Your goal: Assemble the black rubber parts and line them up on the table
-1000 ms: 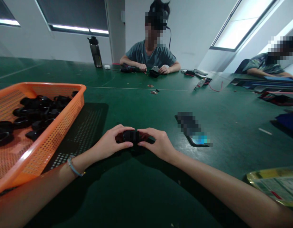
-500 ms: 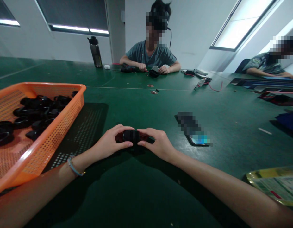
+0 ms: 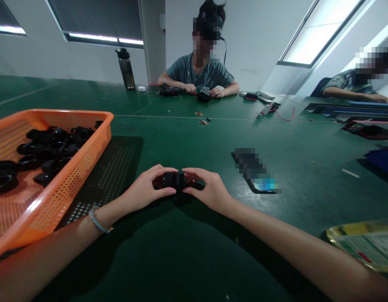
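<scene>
A small black cylindrical part [image 3: 173, 180] sits between my two hands, just above or on the green table [image 3: 187, 251]; I cannot tell which. My left hand [image 3: 151, 183] grips its left end between thumb and fingers. From the other side, the thumb and fingertips of my right hand [image 3: 206, 187] close on its right end. The part's ends are partly hidden by my fingers. To the left stands an orange perforated basket [image 3: 96, 144] with several shiny black round parts [image 3: 52, 144] in it.
A phone [image 3: 253, 170] lies right of my hands, and a yellow-edged package [image 3: 363, 243] at the near right. Across the table a person [image 3: 198, 69] handles dark devices. A bottle [image 3: 126, 69] stands at the back left; another person [image 3: 354, 86] sits far right.
Almost nothing differs. The fingertips of my right hand have shifted very slightly at the part's right end.
</scene>
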The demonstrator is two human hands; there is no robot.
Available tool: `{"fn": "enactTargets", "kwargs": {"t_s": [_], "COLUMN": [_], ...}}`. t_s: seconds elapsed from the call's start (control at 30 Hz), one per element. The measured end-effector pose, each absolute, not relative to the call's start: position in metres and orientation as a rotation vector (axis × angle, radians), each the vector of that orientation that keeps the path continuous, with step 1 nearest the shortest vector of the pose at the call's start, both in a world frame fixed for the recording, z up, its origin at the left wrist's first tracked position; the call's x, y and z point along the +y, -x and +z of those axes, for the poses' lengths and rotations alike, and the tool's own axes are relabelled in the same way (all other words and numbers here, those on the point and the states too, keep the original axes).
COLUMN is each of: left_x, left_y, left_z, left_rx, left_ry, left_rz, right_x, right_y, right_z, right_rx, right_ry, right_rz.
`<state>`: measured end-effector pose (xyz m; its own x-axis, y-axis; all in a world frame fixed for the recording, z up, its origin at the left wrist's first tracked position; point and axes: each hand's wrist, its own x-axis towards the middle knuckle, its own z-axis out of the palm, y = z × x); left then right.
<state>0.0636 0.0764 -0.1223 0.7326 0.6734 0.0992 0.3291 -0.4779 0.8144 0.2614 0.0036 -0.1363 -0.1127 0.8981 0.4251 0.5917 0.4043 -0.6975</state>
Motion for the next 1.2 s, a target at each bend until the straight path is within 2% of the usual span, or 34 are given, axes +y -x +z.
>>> {"fn": "enactTargets", "kwargs": {"t_s": [0.43,0.87,1.2], "left_x": [0.0758,0.0750,0.0753], "left_y": [-0.0637,-0.0646,-0.0636], "left_z": [-0.1204,-0.1208,-0.1212], "left_rx": [0.756,0.753,0.760], "left_ry": [-2.110,-2.091,-2.112], "left_rz": [0.535,0.544,0.518], "right_x": [0.0030,0.0041,0.0024], "right_y": [-0.2623,-0.2628,-0.2611], "right_z": [-0.1368,-0.1356,-0.1339], "right_rx": [-1.826,-1.852,-1.824], "right_ry": [1.265,1.226,1.284], "right_rz": [0.505,0.400,0.484]}}
